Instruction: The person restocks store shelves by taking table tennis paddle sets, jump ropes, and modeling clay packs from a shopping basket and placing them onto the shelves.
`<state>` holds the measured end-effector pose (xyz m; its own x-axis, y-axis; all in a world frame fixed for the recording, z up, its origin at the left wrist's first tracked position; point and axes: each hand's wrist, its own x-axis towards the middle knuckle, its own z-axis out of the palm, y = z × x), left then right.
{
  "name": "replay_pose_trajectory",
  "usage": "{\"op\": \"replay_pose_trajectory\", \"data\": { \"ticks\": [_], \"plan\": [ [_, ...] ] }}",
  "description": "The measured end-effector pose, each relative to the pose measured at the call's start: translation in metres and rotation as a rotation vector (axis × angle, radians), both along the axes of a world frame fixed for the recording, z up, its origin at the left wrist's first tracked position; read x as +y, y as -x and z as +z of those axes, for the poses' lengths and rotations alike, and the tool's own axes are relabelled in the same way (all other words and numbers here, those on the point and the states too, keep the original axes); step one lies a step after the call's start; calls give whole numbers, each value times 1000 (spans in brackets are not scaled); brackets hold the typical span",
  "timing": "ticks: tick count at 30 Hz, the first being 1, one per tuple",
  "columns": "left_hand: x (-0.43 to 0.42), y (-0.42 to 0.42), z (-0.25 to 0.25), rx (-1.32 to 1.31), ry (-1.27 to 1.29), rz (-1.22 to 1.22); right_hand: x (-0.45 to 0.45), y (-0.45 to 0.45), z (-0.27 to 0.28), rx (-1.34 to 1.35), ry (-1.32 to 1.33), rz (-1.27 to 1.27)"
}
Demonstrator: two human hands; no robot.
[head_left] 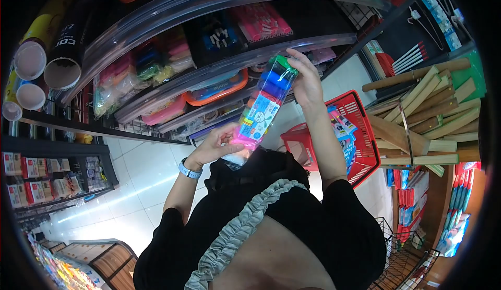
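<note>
A long clear plastic pack of coloured blocks (259,113), which looks like modelling clay, is held up at a slant before my chest. Green and blue show at its upper end, pink and white at its lower end, and a blue and white label with a cartoon covers the middle. The fingers of my left hand (219,146) are closed on the lower end; a pale blue watch (190,168) is on that wrist. At the top, my right hand (307,80) grips the green end from the side. A red shopping basket (369,128) with blue packets stands beyond my right forearm.
Shelves (209,58) with wrapped coloured packs run across ahead of me. Large tubes (63,75) stick out at upper left. Wooden pieces (425,118) pile up at right, above red packets. A lower rack (52,175) stands at left on the white tiled floor (136,171).
</note>
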<state>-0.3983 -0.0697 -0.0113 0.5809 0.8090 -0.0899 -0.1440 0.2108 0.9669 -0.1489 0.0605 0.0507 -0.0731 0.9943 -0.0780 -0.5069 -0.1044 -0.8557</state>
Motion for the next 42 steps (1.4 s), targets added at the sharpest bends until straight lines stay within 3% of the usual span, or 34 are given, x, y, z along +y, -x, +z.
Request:
{"op": "replay_pose_trajectory", "data": {
  "ticks": [7, 15, 18, 21, 22, 25, 33, 36, 41, 42],
  "plan": [
    [-1, 2, -10, 211, -161, 15, -3, 1, 7, 0, 38, -11],
    [-4, -2, -8, 110, -131, 19, 2, -10, 5, 71, -24, 215],
    [0, -1, -13, 100, -120, 16, 4, -7, 2, 144, 105, 128],
    [2, -2, -9, -11, -11, 15, 12, -10, -21, 404, 186, 184],
    [1, -4, -6, -66, 42, 25, 8, -1, -20, 314, 151, 132],
    [3, -6, 0, -113, 74, 101, 6, 5, -23, 392, 167, 231],
    [38, -13, 18, -227, 60, 413, -30, 46, -10, -212, -128, 323],
    [52, -14, 33, -355, 117, 546, -39, 60, -16, -290, -129, 374],
    [65, -10, 29, -312, 67, 633, -44, 70, -21, -490, -183, 447],
    [66, -11, 29, -305, 41, 646, -46, 75, -22, -433, -214, 450]
  ]
}}
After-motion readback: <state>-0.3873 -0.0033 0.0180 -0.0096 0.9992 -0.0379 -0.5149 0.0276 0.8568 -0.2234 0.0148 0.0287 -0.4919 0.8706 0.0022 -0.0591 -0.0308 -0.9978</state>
